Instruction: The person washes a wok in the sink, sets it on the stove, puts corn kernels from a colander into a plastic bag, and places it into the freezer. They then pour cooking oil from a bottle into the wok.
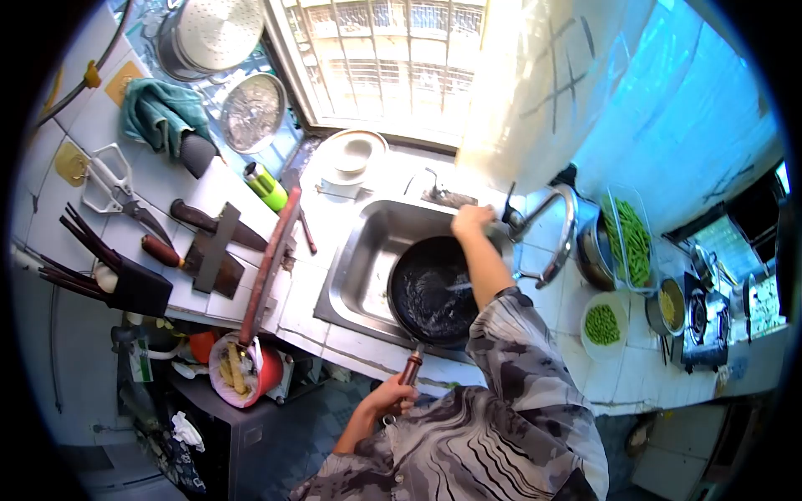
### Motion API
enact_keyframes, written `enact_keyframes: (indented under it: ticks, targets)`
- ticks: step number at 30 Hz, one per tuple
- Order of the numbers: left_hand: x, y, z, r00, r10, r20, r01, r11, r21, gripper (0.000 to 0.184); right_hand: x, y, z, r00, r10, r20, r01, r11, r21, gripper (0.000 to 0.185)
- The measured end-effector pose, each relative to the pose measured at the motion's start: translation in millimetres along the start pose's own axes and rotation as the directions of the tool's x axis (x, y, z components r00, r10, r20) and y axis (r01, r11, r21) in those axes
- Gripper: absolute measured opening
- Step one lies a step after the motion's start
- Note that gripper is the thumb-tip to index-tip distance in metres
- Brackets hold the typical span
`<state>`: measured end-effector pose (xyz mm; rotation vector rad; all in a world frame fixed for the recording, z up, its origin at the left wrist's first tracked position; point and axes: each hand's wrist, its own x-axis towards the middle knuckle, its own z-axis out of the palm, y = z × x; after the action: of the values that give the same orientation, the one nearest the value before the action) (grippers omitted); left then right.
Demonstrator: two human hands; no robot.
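Because the pan sat in the sink, splashes probably fell into the basin rather than onto the table. Its handle stuck out past the front edge, toward the person, within easy reach of the left hand; those fingers were wrapped around the grip, presumably to steady the pan's weight. Water ran into the pan, apparently from the tap, whose curved neck bent round toward the sink. The right hand reached across the pan's right side to the back of the sink, near the tap; whether its fingers pinched anything could not be told. Beans in a clear box and peas in a pale bowl stood between the sink and the stove, perhaps to be handy to both while out of the splashing.
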<state>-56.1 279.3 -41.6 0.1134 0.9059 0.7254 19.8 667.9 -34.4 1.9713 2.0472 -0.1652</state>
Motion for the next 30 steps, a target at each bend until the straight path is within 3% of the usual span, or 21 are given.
enact_keyframes:
  ticks: [2, 3, 5, 7, 8, 9, 12, 14, 15, 17, 18, 20, 21, 22, 23, 24, 25, 26, 28, 30]
  targets:
    - [1.1, -0.5, -3.4, 1.0, 0.005, 0.016, -0.004, 1.0, -0.023, 0.035, 29.2, 12.5, -16.5, 0.993, 0.12, -0.012, -0.12, 0.99, -0.074, 0.035]
    - [3.2, -4.0, -7.2, 0.999, 0.01, 0.04, -0.008, 0.999, -0.031, 0.036, 28.0, 19.0, -24.0, 0.988, 0.105, -0.11, -0.126, 0.972, -0.2, 0.036]
    - [4.2, -7.0, -9.8, 0.999, 0.009, 0.052, -0.005, 0.997, -0.072, 0.037, 67.0, 41.6, -4.9, 0.992, -0.097, -0.077, 0.054, 0.899, -0.435, 0.042]
    - [6.8, -8.0, -12.5, 0.995, 0.02, 0.094, -0.01, 0.995, -0.103, 0.035, 88.6, 49.3, 3.1, 0.999, 0.015, 0.043, 0.009, 0.858, -0.513, 0.05]
    - [7.8, -6.9, -14.3, 0.993, 0.026, 0.117, -0.013, 0.993, -0.115, 0.034, 126.2, 55.7, 42.5, 1.0, 0.002, 0.009, 0.004, 0.728, -0.685, 0.059]
    - [8.3, -7.6, -15.7, 0.99, 0.031, 0.14, -0.012, 0.992, -0.129, 0.034, 123.9, 54.7, 35.4, 0.992, -0.017, 0.125, 0.101, 0.704, -0.704, 0.07]
    - [7.5, -11.5, -23.9, 0.979, 0.039, 0.202, 0.008, 0.974, -0.225, 0.031, 115.1, 56.2, 42.5, 0.999, 0.051, 0.017, -0.025, 0.719, -0.694, 0.07]
    - [-0.7, -6.3, -25.9, 0.973, 0.015, 0.229, 0.057, 0.951, -0.304, 0.025, 113.4, 59.6, 40.2, 1.0, 0.022, -0.022, -0.031, 0.699, -0.715, 0.05]
    - [-0.6, -4.7, -29.5, 0.971, 0.026, 0.237, 0.046, 0.954, -0.295, 0.025, 108.9, 57.6, 32.7, 0.999, 0.014, -0.042, -0.04, 0.691, -0.721, 0.047]
    - [-4.1, -16.7, -43.4, 0.937, 0.08, 0.339, 0.09, 0.884, -0.458, 0.023, 74.6, 43.3, 10.9, 0.999, 0.012, -0.048, -0.037, 0.824, -0.566, 0.046]
    - [-2.5, -19.2, -52.0, 0.914, 0.091, 0.396, 0.122, 0.868, -0.482, 0.022, 89.7, 32.5, 20.0, 0.994, 0.106, -0.017, -0.095, 0.804, -0.586, 0.044]
    - [-1.2, -17.7, -57.2, 0.894, 0.075, 0.443, 0.176, 0.848, -0.5, 0.021, 15.6, 13.7, -35.0, 0.988, -0.016, 0.151, 0.112, 0.75, -0.652, 0.031]
    - [-1.3, -16.3, -59.0, 0.879, 0.067, 0.472, 0.22, 0.821, -0.527, 0.021, 12.5, 3.8, -25.1, 0.988, -0.101, 0.119, 0.155, 0.734, -0.662, 0.028]
    - [-0.5, -12.7, -60.8, 0.88, 0.056, 0.471, 0.219, 0.832, -0.509, 0.02, -5.1, -5.0, -29.8, 0.966, -0.202, 0.162, 0.257, 0.817, -0.516, 0.029]
    - [2.1, -9.6, -62.8, 0.886, 0.061, 0.46, 0.193, 0.853, -0.484, 0.018, -27.5, -5.7, -28.7, 0.861, -0.493, 0.127, 0.508, 0.812, -0.288, 0.031]
    - [4.9, -4.1, -62.3, 0.911, 0.02, 0.411, 0.183, 0.875, -0.449, 0.015, -62.0, -12.4, -36.7, 0.821, -0.568, 0.053, 0.567, 0.803, -0.182, 0.034]
    - [5.9, 3.0, -58.5, 0.934, -0.019, 0.358, 0.177, 0.893, -0.414, 0.013, -89.3, -21.5, -44.7, 0.809, -0.555, 0.191, 0.554, 0.83, 0.065, 0.034]
    - [0.6, 13.2, -46.2, 0.967, -0.023, 0.254, 0.104, 0.945, -0.309, 0.011, -99.6, -27.9, -27.6, 0.72, -0.675, 0.163, 0.658, 0.738, 0.149, 0.036]
    - [-3.5, 23.4, -30.2, 0.999, 0.019, 0.047, -0.016, 0.998, -0.055, 0.011, -138.0, -32.2, -3.6, 0.693, -0.705, 0.152, 0.593, 0.677, 0.436, 0.033]
    - [-13.8, 32.3, -11.0, 0.994, 0.068, -0.087, -0.055, 0.988, 0.146, 0.011, -177.6, -31.0, 15.8, 0.71, -0.691, 0.137, 0.55, 0.665, 0.505, 0.031]
